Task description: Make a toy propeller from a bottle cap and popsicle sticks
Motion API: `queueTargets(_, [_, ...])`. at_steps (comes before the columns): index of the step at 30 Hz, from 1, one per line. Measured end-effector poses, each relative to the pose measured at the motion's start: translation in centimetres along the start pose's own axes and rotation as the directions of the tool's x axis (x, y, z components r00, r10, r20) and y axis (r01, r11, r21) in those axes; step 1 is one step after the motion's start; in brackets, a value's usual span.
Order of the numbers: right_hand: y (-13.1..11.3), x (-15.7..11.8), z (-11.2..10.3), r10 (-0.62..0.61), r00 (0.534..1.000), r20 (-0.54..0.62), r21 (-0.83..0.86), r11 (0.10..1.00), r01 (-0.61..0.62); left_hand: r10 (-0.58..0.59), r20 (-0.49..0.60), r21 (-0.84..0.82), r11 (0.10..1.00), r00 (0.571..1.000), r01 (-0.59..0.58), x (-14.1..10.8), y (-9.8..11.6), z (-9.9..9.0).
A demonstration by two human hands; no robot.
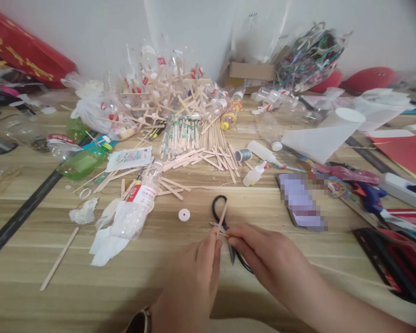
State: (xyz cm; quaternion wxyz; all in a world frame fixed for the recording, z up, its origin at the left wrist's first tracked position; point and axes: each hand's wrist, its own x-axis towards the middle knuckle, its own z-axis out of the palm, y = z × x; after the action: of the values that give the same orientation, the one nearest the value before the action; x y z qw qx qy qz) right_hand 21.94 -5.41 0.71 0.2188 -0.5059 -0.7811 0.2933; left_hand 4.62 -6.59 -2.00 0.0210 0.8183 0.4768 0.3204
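Observation:
My left hand (pixel 197 266) is closed around the lower end of a wooden craft stick (pixel 223 215), which points up and away from me. Close against it, my right hand (pixel 263 252) pinches a thin, light wooden piece (pixel 223 234); most of that piece is hidden by the fingertips. Just beyond and below both hands, black-handled scissors (pixel 219 209) lie on the wooden table with their blades apart. A white disc with a small centre hole (pixel 184 215) rests left of the scissors. Further left lies a single craft stick (pixel 59 259).
A labelled plastic bottle (pixel 138 199) lies on white tissue to the left. Behind are piled sticks and bottles (pixel 173 92), a thread spool (pixel 243 155) and a small glue bottle (pixel 254 174). On the right are a phone (pixel 301 201), a blue glue gun (pixel 369 196) and a black-and-red case (pixel 398 263).

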Motion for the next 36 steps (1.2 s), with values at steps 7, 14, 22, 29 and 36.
queueTargets(7, [-0.2,-0.5,0.6,-0.516,0.845,-0.139,-0.636,0.701,0.323,0.032,-0.017,0.137,0.99,0.999,-0.03,-0.1,0.8,0.0])
queueTargets(14, [-0.3,-0.3,1.1,-0.212,0.949,-0.233,-0.177,0.969,0.173,0.157,-0.01,0.337,0.93,0.988,-0.145,-0.7,0.9,0.1])
queueTargets(22, [-0.6,1.3,-1.1,0.341,0.859,0.383,0.567,0.647,-0.51,0.212,0.265,0.377,0.876,0.941,-0.303,-2.0,0.5,-0.5])
queueTargets(29, [0.1,0.8,-0.8,0.273,0.902,0.335,0.443,0.799,-0.407,0.239,0.179,0.283,0.917,0.954,-0.283,-1.1,0.5,-0.1])
queueTargets(36, [0.7,-1.0,1.0,-0.424,0.9,-0.098,-0.497,0.805,0.325,0.096,0.106,0.191,0.975,0.99,-0.115,-0.8,1.1,1.0])
